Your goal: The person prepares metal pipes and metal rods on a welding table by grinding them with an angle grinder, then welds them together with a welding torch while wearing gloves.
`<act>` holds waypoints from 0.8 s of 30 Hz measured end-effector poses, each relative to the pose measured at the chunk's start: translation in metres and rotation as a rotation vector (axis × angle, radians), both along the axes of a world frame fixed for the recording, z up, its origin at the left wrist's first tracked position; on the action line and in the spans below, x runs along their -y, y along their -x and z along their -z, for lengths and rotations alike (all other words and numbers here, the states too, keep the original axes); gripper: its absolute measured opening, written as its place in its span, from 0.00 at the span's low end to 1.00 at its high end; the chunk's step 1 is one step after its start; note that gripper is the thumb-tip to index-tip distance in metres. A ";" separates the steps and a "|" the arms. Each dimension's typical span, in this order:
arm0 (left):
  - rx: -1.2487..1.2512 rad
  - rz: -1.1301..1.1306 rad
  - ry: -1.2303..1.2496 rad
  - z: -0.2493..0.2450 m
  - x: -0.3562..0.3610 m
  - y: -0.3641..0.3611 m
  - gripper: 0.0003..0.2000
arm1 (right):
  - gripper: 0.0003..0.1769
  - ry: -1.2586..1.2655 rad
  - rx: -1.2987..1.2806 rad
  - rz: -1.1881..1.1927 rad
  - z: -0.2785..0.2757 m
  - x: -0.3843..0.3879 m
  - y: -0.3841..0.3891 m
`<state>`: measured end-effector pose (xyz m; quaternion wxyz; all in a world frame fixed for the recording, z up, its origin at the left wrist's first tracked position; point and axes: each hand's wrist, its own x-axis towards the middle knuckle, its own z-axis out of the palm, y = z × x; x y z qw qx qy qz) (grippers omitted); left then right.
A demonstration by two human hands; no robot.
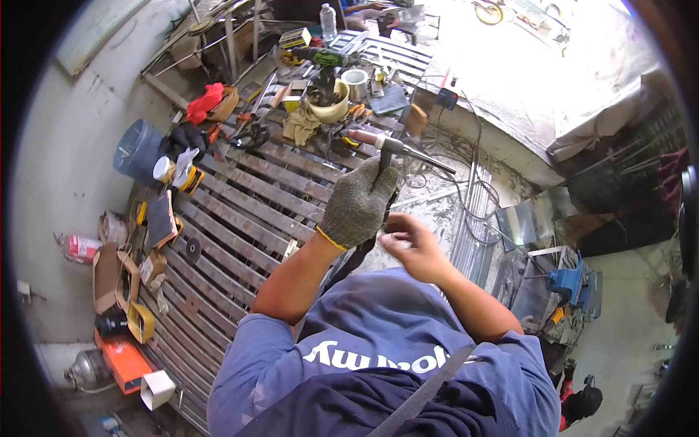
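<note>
Passage across the slatted bench (244, 216)
A hand could cross mid-bench; a green drill (319, 56) obstructs the far edge, a brown box (152, 267) the left.

Glare washes out the upper right; dark edges bow.

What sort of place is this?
Probably a metalworking shop, likely with welding. Clues: a black torch-like tool with a pinkish nozzle, a long rust-brown slatted bench, apparently metal, and a blue metal vise.
</note>
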<state>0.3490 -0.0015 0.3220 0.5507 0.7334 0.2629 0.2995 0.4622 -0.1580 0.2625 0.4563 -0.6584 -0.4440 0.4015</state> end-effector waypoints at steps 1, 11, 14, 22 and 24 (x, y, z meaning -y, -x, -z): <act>-0.034 -0.007 -0.061 -0.010 0.006 0.002 0.12 | 0.24 -0.086 -0.002 0.084 0.003 0.009 -0.013; -0.009 0.033 -0.119 0.009 0.035 -0.012 0.16 | 0.14 -0.162 0.574 -0.052 -0.085 -0.009 -0.100; 0.061 -0.029 0.023 0.027 0.031 -0.023 0.16 | 0.16 -0.056 0.683 -0.065 -0.080 -0.033 -0.096; 0.216 -0.143 0.666 0.038 0.016 -0.037 0.17 | 0.15 -0.521 1.612 -0.271 -0.067 -0.086 -0.119; 0.238 -0.189 0.548 0.042 0.018 -0.033 0.20 | 0.16 -0.442 1.528 -0.263 -0.081 -0.089 -0.112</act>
